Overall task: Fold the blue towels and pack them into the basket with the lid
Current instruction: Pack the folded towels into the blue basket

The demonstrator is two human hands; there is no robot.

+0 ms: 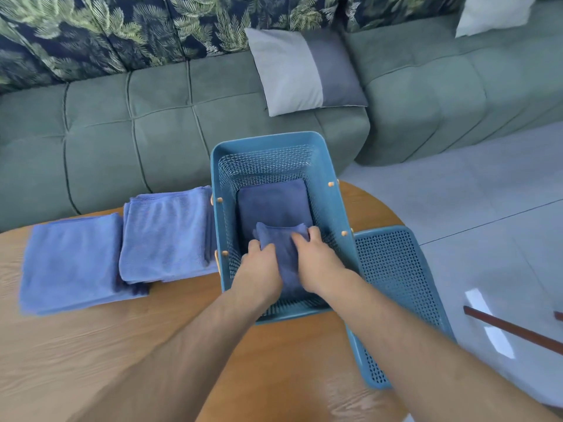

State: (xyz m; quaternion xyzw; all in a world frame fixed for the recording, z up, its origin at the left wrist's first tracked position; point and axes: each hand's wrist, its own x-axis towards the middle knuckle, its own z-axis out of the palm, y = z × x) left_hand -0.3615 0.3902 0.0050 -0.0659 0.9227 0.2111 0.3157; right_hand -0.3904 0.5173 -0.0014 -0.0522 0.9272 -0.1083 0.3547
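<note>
The main risk, I think, is that the small folded dark blue towel (281,257) opens or bunches when it is let go, because it is narrow and soft and both hands hold it only at its far end. The left hand (259,263) has its fingers (254,245) curled over the left edge of this towel, and the right hand (316,260) grips the upper right corner with bent fingers (310,234), so both hands are closed on the cloth. If they release unevenly, the towel may land crooked on the flat dark blue towel (271,202) that already lies on the bottom, and the later ones would then not stack level. A second risk is the blue perforated plastic lid (396,284): it lies just beside the right forearm and seems to hang partly over the edge of the round wooden table (152,330), so a careless elbow could push it off. The held towel is inside the blue perforated plastic basket (265,159), in its near half, low between the walls. It looks thick and plush, darker than the two light blue folded piles on the table, the near left pile (70,263) and the pile next to the basket (167,233). Its fold looks tidy at the far end; the near end is hidden between the wrists.
</note>
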